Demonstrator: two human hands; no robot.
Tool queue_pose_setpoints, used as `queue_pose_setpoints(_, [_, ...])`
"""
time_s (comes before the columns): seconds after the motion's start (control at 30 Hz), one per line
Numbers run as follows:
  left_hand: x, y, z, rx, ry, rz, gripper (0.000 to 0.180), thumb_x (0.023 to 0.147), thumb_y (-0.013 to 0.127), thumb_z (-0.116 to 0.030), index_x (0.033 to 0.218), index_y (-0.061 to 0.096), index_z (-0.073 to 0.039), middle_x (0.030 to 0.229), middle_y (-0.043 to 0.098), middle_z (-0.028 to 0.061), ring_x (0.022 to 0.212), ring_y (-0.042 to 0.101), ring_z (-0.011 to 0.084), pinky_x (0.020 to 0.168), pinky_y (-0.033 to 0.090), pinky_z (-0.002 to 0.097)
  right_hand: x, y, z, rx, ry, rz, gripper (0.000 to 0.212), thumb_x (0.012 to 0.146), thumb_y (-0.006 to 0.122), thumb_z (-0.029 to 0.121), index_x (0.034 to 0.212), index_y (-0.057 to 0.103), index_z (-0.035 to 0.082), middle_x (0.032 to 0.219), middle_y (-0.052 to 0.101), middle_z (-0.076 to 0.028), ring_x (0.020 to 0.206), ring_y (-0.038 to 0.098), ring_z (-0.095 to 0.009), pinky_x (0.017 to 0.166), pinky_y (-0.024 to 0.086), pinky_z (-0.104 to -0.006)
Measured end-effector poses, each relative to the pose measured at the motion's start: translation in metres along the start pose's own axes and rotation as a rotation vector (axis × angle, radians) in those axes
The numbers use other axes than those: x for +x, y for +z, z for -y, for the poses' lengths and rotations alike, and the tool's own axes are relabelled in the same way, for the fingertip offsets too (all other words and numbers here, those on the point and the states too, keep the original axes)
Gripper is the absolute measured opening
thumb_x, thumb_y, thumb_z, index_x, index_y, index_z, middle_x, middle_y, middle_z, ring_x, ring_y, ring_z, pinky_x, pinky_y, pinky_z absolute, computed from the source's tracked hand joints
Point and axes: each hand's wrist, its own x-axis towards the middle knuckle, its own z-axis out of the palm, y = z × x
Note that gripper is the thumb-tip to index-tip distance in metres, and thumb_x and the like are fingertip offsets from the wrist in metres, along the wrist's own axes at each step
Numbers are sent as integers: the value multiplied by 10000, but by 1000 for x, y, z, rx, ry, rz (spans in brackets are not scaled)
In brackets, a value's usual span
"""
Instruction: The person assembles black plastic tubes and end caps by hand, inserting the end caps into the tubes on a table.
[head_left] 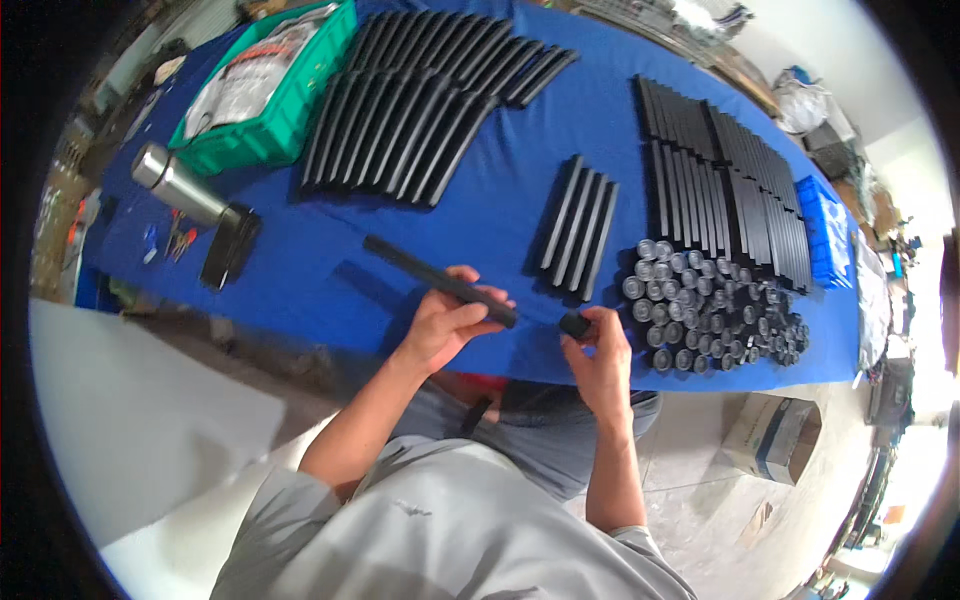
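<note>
Black rod (410, 263) clasped by left hand (445, 320), right hand (603, 355) — turned inward — pinching dark cylinder (574, 324)

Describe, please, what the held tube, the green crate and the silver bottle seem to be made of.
The black tube: matte, evenly dark; perhaps plastic or coated metal. The green crate: probably smooth moulded plastic, given its uniform colour. The silver bottle: likely satin metal, judging by its grey sheen.

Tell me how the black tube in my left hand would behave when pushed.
Probably stiff: the black tube runs straight though your left hand grips it near one end. Likely light, since that hand alone supports it. It may roll, as it looks rounded.
</note>
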Motion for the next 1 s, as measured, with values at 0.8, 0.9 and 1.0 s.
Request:
queue_pose_setpoints(0.8, [8,9,11,174,42,-50,353,921,661,-34,1164,433,-153,1145,658,203,1127,644,324,892,604,459,-4,55,-13,440,24,129,347,864,674,36,1196,588,-24,954,603,-91,762,564,-134,659,462,-261])
queue_pose_setpoints(0.9, [7,15,17,162,72,-84,355,916,667,-33,1155,431,-150,1130,664,201,1113,653,312,880,611,449,-3,54,-9,412,-28,93,350,862,675,41,1195,589,-22,959,612,-103,761,579,-158,670,472,-274])
queue_pose_setpoints(1.0, [7,16,14,200,46,-96,363,912,670,-27,1157,430,-145,1122,670,197,1097,662,303,862,619,438,-3,54,-10,334,-91,76,345,868,671,45,1197,589,-20,972,625,-125,773,601,-194,691,486,-294])
